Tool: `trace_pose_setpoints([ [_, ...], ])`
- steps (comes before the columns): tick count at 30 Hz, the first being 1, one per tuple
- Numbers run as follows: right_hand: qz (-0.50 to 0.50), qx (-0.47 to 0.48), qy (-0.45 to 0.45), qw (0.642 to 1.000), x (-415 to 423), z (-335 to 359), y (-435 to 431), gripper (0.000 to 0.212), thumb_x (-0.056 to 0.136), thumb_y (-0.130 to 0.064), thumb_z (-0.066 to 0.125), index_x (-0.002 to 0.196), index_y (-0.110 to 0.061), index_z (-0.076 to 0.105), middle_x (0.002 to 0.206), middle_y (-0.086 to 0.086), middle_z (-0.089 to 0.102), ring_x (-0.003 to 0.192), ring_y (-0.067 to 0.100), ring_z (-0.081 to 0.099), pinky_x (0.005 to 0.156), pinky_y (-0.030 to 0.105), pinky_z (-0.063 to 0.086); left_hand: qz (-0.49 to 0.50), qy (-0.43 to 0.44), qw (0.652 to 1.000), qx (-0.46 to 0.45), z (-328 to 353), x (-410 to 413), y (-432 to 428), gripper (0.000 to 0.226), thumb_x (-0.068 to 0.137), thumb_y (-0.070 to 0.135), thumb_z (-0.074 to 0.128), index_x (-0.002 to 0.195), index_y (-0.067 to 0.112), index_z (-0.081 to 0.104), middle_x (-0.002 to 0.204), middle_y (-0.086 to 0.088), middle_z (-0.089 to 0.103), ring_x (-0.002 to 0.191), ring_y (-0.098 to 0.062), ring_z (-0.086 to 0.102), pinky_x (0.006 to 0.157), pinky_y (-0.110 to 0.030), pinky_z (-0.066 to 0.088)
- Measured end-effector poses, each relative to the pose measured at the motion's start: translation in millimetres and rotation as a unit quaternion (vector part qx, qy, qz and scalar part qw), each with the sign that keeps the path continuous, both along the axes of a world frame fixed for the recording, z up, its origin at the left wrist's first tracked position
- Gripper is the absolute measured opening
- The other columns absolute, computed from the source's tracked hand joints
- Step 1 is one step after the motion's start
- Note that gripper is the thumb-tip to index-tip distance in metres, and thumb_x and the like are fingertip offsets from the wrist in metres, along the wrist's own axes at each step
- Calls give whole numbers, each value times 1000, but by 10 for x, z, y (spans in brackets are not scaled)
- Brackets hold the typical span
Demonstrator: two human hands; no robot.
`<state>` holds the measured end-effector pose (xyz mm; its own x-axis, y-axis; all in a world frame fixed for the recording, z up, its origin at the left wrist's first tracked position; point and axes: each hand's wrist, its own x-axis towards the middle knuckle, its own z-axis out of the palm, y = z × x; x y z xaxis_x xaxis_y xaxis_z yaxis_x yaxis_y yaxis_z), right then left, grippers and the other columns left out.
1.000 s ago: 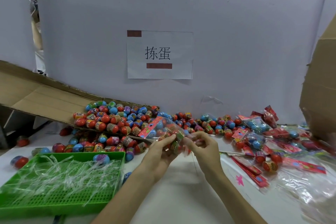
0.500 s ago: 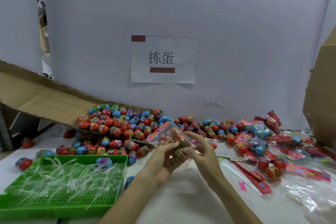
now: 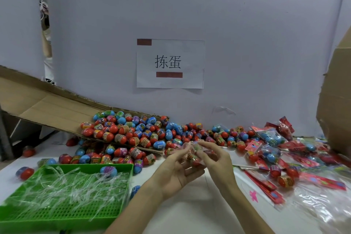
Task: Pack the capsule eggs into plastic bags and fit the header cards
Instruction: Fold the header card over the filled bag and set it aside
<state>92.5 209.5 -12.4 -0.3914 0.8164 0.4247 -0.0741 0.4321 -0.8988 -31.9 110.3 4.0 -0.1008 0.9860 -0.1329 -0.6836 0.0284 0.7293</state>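
Note:
Both hands hold one small clear plastic bag of capsule eggs [image 3: 193, 155] above the white table. My left hand [image 3: 174, 171] pinches its left side, palm turned up. My right hand [image 3: 214, 159] grips the right side with curled fingers. The bag is blurred by motion. A big heap of red, blue and purple capsule eggs [image 3: 133, 131] lies behind the hands, partly on a sloping cardboard flap [image 3: 47, 108]. Finished bags with red header cards [image 3: 271, 137] pile up at the right. Loose red header cards [image 3: 266, 186] lie to the right of my right wrist.
A green perforated tray [image 3: 62, 211] full of clear plastic strips sits at the front left, one egg in its far corner. Empty clear bags [image 3: 322, 207] lie at the front right. A cardboard box [image 3: 336, 104] stands at the right edge. A paper sign hangs on the grey wall.
The bag has turned and dropped between my hands; its red header end, earlier sticking up to the left, no longer shows. My left palm has rolled upward.

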Motion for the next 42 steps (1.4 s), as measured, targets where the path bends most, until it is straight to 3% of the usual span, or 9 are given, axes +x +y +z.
trace_pose_setpoints([
  [5,-71,-46,44,995,68,5,121,15,92,-11,71,88,-24,77,87,-5,76,82,23,73,69,35,58,-27,-8,1000,-9,-17,-38,25,56,94,36,56,131,-4,67,136,-28,64,119,-40,68,102,-50,56],
  [13,11,-50,40,998,114,134,53,25,82,-18,63,103,-21,78,92,-4,76,83,11,67,63,21,50,-15,-60,998,-1,-48,-74,40,51,97,20,53,140,-7,56,140,-30,60,135,-42,56,116,-55,43],
  [15,22,-31,23,999,99,128,25,37,75,-19,60,109,-22,76,99,-1,74,89,16,66,68,24,51,-22,-77,997,1,-55,-99,45,48,98,27,57,135,-4,63,141,-26,61,134,-41,57,118,-56,39],
  [22,-55,39,55,996,118,112,90,12,93,-14,72,95,-23,79,92,-10,76,88,9,70,74,24,54,-48,41,995,-74,1,-27,20,76,97,65,39,131,5,70,135,-17,68,116,-36,71,102,-50,51],
  [25,-92,45,89,991,181,162,133,12,92,-17,73,90,-28,79,88,-13,76,82,8,68,69,23,52,-1,107,988,-115,0,108,27,65,103,56,39,111,-1,71,86,-23,74,71,-34,74,78,-43,60],
  [28,-101,13,126,987,249,213,180,7,89,-21,75,90,-27,79,88,-11,77,85,6,69,74,20,52,141,220,959,-111,-72,154,56,57,107,36,50,54,15,49,45,-6,38,40,-20,43,51,-29,51],
  [33,-75,-34,140,987,279,235,198,11,88,-28,72,92,-22,80,88,-5,78,88,11,70,77,25,54,294,353,888,20,-84,100,60,34,96,39,69,75,15,58,65,5,55,66,-12,52,64,-22,48],
  [37,-25,-61,126,990,255,257,144,15,92,-17,71,85,-26,82,87,-6,76,85,7,70,67,17,54,242,341,908,31,-62,77,51,43,73,48,71,112,29,70,106,9,73,104,-7,67,87,-25,50],
  [42,29,-108,95,989,214,248,73,15,94,-17,69,89,-21,82,88,6,75,86,26,66,73,39,53,234,327,914,59,-77,26,69,24,86,34,77,105,20,74,106,-1,77,108,-21,69,90,-31,55],
])
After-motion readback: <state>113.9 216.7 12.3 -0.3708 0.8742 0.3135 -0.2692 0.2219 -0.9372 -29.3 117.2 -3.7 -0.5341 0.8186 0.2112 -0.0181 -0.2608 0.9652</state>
